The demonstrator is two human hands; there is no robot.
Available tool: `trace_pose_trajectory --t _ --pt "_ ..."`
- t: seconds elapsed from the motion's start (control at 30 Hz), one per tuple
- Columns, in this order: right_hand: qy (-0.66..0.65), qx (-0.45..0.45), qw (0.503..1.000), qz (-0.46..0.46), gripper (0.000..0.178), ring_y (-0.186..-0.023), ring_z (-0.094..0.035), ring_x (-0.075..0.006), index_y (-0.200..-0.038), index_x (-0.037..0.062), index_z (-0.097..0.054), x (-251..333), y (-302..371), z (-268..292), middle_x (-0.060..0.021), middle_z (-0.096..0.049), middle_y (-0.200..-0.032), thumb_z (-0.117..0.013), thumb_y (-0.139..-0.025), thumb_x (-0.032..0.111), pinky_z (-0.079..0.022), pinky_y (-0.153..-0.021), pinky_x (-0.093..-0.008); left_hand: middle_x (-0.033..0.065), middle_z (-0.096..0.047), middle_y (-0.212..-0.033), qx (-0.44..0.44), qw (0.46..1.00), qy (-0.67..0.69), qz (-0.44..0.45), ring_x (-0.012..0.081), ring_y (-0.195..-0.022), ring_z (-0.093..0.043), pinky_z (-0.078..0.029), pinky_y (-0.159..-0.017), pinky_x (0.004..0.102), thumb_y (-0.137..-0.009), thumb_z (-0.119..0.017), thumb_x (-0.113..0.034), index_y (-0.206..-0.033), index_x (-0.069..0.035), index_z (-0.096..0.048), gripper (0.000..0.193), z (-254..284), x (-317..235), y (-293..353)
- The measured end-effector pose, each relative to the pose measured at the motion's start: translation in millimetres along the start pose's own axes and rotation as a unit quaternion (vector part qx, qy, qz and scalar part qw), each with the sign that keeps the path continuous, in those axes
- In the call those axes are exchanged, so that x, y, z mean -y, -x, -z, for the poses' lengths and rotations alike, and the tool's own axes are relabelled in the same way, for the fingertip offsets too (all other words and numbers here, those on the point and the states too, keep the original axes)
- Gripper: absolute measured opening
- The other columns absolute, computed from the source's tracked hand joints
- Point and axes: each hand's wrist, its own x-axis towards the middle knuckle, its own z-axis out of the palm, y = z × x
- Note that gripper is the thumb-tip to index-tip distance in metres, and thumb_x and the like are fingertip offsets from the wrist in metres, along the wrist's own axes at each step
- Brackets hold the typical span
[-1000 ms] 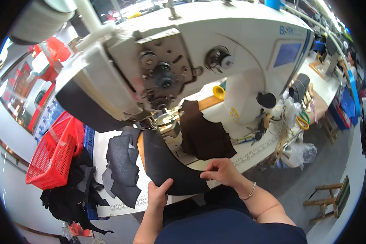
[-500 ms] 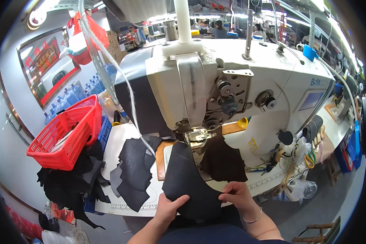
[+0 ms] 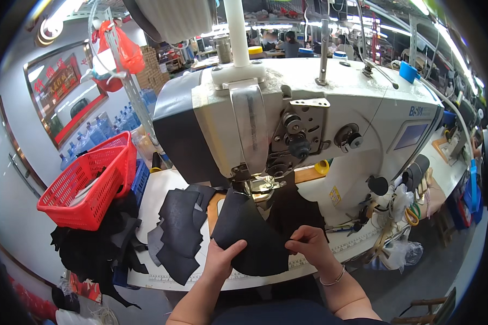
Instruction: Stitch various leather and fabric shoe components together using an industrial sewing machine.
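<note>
A black fabric piece [image 3: 255,235] lies on the table with its far end at the needle and presser foot [image 3: 263,185] of a large white sewing machine [image 3: 217,127]. My left hand [image 3: 222,258] grips the piece's near left side, thumb on top and fingers hidden beneath. At its right edge my right hand [image 3: 310,246] pinches the material between thumb and fingers. Left of the piece, several dark cut pieces [image 3: 180,233] lie overlapped. Another dark piece [image 3: 298,211] rests under the machine arm to the right.
Red plastic baskets [image 3: 84,187] stand at the left above a heap of black scraps [image 3: 92,252]. A measuring tape strip [image 3: 331,254] runs along the table's front edge. Scissors [image 3: 411,215], plastic bags and small tools crowd the right end. People sit far back.
The black piece has moved away from me toward the needle, and both hands have moved forward with it. The white cord hanging before the machine has swung out of the way.
</note>
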Motion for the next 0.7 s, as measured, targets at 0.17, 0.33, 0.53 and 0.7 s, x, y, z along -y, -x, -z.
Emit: trace_pose_trajectory --t 0.17,0.33,0.53,0.7 --pt "-0.028 -0.021 0.999 0.007 0.015 -0.057 -0.057 -0.0078 -0.071 0.0055 -0.055 0.8 -8.9 -11.2 -0.0023 -0.059 -0.064 -0.068 -0.074 -0.001 -0.047 -0.053 -0.0194 0.0147 -0.056 -0.107 0.02 0.998 0.026 0.044 0.0231 -0.097 -0.057 -0.045 -0.087 0.0328 -0.071 -0.067 -0.002 -0.117 0.004 -0.044 0.051 2.2 -13.5 -13.7" --pt "-0.024 -0.031 0.999 0.023 0.016 -0.056 -0.057 -0.0088 -0.07 0.0058 -0.054 -5.0 -18.0 -21.8 -0.0028 -0.058 -0.064 -0.067 -0.074 -0.001 -0.047 -0.052 -0.0202 0.0141 -0.06 -0.099 0.033 0.999 -0.01 0.02 0.0237 -0.087 -0.061 -0.05 -0.079 0.0345 -0.072 -0.066 -0.01 -0.11 0.005 -0.05 0.044 4.8 -25.9 -30.5" --pt "-0.051 -0.065 0.995 0.053 0.014 -0.057 -0.055 -0.0043 -0.071 0.0058 -0.056 -9.6 -28.9 -38.2 -0.0003 -0.059 -0.065 -0.069 -0.076 0.007 -0.045 -0.053 -0.0172 0.013 -0.06 -0.1 0.06 0.996 -0.007 0.066 0.0228 -0.088 -0.061 -0.05 -0.079 0.0342 -0.071 -0.067 -0.013 -0.111 0.003 -0.051 0.046 11.8 -37.6 -55.8" --pt "-0.055 -0.084 0.993 0.062 0.015 -0.056 -0.054 -0.0066 -0.071 0.0064 -0.053 -11.5 -38.6 -55.6 -0.001 -0.058 -0.064 -0.066 -0.079 0.007 -0.045 -0.052 -0.0187 0.0144 -0.061 -0.1 0.07 0.99 0.046 0.114 0.024 -0.085 -0.063 -0.052 -0.077 0.0355 -0.072 -0.066 -0.012 -0.11 0.002 -0.052 0.043 24.7 -44.7 -78.4"
